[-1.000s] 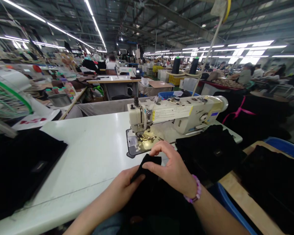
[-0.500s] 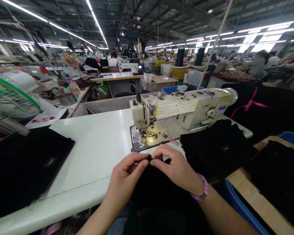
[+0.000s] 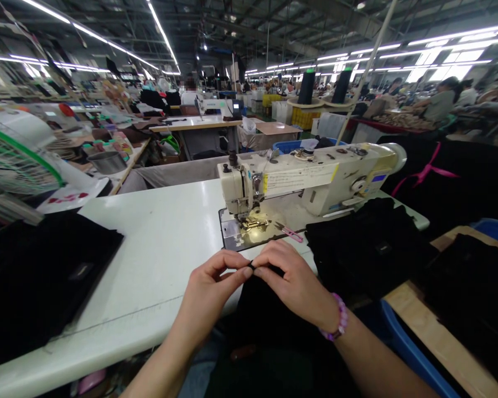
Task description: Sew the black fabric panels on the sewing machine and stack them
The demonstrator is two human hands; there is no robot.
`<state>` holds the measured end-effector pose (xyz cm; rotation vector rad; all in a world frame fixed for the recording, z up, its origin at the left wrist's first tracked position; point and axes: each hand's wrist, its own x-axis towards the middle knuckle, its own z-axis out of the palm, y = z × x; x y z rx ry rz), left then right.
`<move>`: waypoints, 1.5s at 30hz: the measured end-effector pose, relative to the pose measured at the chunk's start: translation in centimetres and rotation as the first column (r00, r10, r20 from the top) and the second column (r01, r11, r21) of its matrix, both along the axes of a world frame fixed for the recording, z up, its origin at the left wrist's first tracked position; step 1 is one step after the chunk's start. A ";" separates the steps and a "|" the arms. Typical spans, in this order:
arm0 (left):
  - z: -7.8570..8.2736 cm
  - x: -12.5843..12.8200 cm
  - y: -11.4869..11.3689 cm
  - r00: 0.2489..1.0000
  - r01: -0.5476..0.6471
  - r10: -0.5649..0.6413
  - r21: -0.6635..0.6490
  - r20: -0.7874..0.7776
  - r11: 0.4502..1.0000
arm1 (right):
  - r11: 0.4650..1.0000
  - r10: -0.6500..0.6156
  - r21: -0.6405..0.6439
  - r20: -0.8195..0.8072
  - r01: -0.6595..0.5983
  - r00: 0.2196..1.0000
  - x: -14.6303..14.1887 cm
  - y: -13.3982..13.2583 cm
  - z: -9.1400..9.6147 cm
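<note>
Fingers (image 3: 232,258) and thumbs of the left hand (image 3: 209,282) and right hand (image 3: 290,276) come close together, each pair pinching a small bit of black cloth (image 3: 259,309) by the front edge of the white table (image 3: 161,232); how it is folded is hard to make out, black on black. Pink-handled snips (image 3: 291,232) lie beyond the right hand, near the sewing machine (image 3: 299,177), and dark fabric (image 3: 37,276) covers the table's left end.

Strip lights (image 3: 458,34) (long, white) hang beneath the dark roof (image 3: 249,34).
</note>
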<state>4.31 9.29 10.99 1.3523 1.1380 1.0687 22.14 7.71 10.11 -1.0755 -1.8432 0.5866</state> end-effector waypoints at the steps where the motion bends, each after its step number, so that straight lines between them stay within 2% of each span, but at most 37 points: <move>1: 0.0 0.0 0.1 1.000 0.008 -0.008 -0.010 -0.007 1.000 | 1.000 -0.013 0.024 0.038 0.012 0.999 -0.1 0.0 -0.1; 7: 0.2 0.2 0.6 0.999 -0.010 0.006 -0.065 -0.053 0.998 | 0.993 -0.082 0.096 0.188 0.065 0.979 0.1 0.4 -0.1; 11: 0.9 -0.8 0.6 0.997 -0.050 0.050 0.005 -0.062 0.999 | 0.987 -0.110 0.145 0.245 0.076 0.963 1.9 1.2 0.1; 13: 1.3 -1.7 0.7 0.994 -0.093 0.096 0.044 -0.053 0.995 | 0.989 -0.075 0.142 0.234 0.043 0.969 3.0 1.7 0.1; 16: 1.6 -2.6 0.5 0.977 -0.197 0.204 0.114 -0.056 0.974 | 0.996 0.019 0.087 0.113 -0.029 0.993 4.0 1.9 -0.1; 19: 1.7 -2.7 -0.1 0.922 -0.341 0.371 0.218 -0.114 0.914 | 0.998 0.055 0.007 -0.092 -0.055 0.994 3.9 1.5 -0.2; 21: 1.6 -2.8 -0.8 0.890 -0.384 0.430 0.258 -0.150 0.886 | 0.997 0.021 -0.074 -0.226 -0.038 0.974 3.2 1.0 -0.2; 24: 1.3 -3.0 -1.6 0.878 -0.402 0.452 0.272 -0.156 0.874 | 0.979 -0.085 -0.205 -0.378 0.006 0.922 2.2 0.4 -0.3; 27: 1.1 -3.7 -2.1 0.854 -0.404 0.475 0.306 -0.211 0.862 | 0.975 -0.178 -0.200 -0.426 0.099 0.887 1.3 0.1 -0.5; 30: 1.7 -4.0 -2.2 0.761 -0.320 0.507 0.446 -0.405 0.836 | 0.971 -0.230 -0.010 -0.329 0.240 0.916 0.8 0.1 -0.6; 32: 2.3 -3.9 -2.1 0.715 -0.185 0.487 0.537 -0.501 0.823 | 0.956 -0.203 0.166 -0.213 0.241 0.956 0.5 0.1 -0.7; 33: 2.6 -3.7 -2.0 0.723 -0.086 0.440 0.563 -0.532 0.822 | 0.946 -0.174 0.250 -0.152 0.208 0.973 0.3 0.2 -0.7; 35: 3.1 -3.1 -1.3 0.768 0.147 0.267 0.567 -0.582 0.811 | 0.916 -0.126 0.379 -0.038 0.131 0.991 0.0 0.4 -0.7; 37: 3.3 -2.3 -0.5 0.779 0.338 0.078 0.521 -0.622 0.784 | 0.892 -0.115 0.444 0.043 0.084 0.992 -0.3 0.5 -0.6; 39: 3.5 -1.6 0.4 0.775 0.407 -0.023 0.471 -0.632 0.783 | 0.886 -0.124 0.457 0.069 0.080 0.990 -0.5 0.7 -0.6; 42: 3.9 -1.1 1.2 0.766 0.405 -0.060 0.407 -0.640 0.819 | 0.917 -0.112 0.386 0.002 0.103 0.994 -0.4 0.9 -0.9; 43: 4.1 -1.1 1.4 0.760 0.398 -0.064 0.385 -0.647 0.833 | 0.946 -0.092 0.309 -0.045 0.102 0.995 -0.4 0.9 -1.2; 45: 4.3 -1.4 2.0 0.751 0.372 -0.054 0.354 -0.659 0.858 | 0.997 -0.049 0.052 -0.165 0.058 0.985 -0.4 0.9 -1.9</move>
